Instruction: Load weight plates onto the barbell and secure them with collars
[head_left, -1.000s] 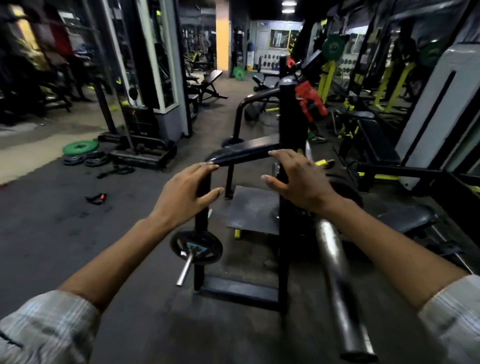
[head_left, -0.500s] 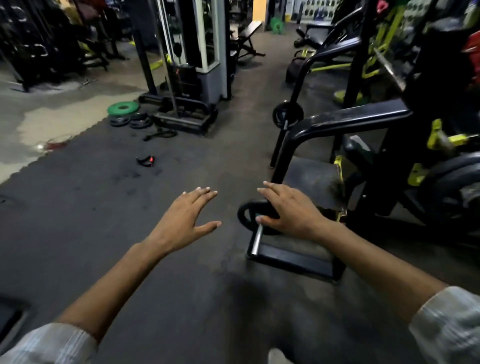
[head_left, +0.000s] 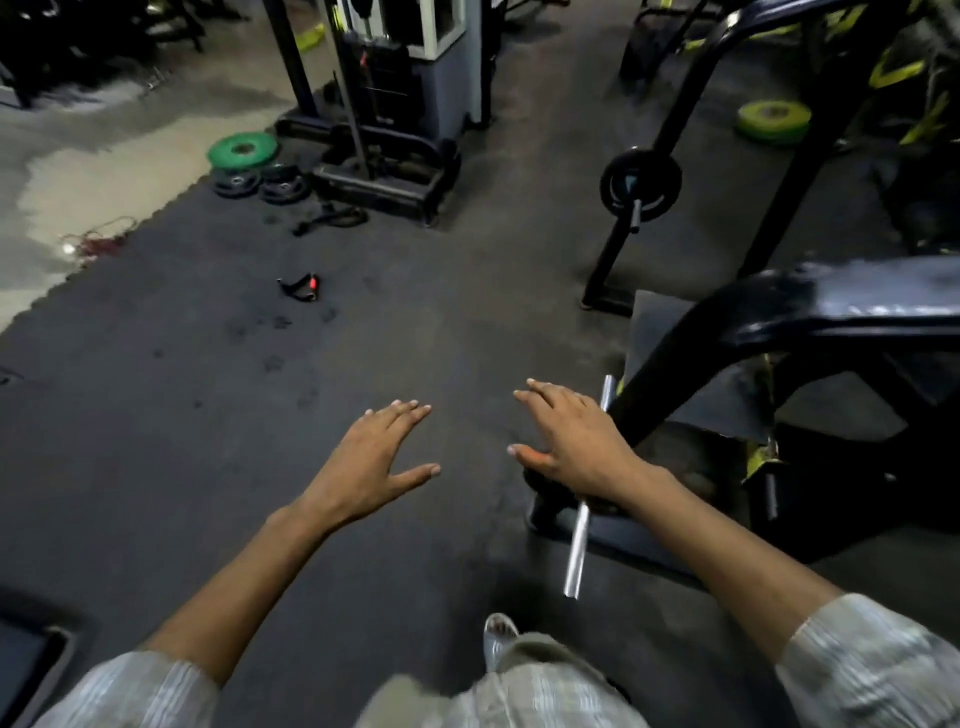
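Both my hands were empty, fingers spread, palms down over the dark floor (head_left: 208, 441). My right hand (head_left: 574, 441) hovered over a small black plate (head_left: 545, 486) on a steel peg (head_left: 577, 551) of the rack (head_left: 779, 322). My left hand (head_left: 371, 457) was well apart from it, to the left.

Dark grey rubber floor (head_left: 208, 415), green weight plate (head_left: 242, 150), lime-yellow plate (head_left: 773, 118), silver peg (head_left: 577, 551), pale striped sleeves (head_left: 857, 670), black rack frame (head_left: 831, 306)
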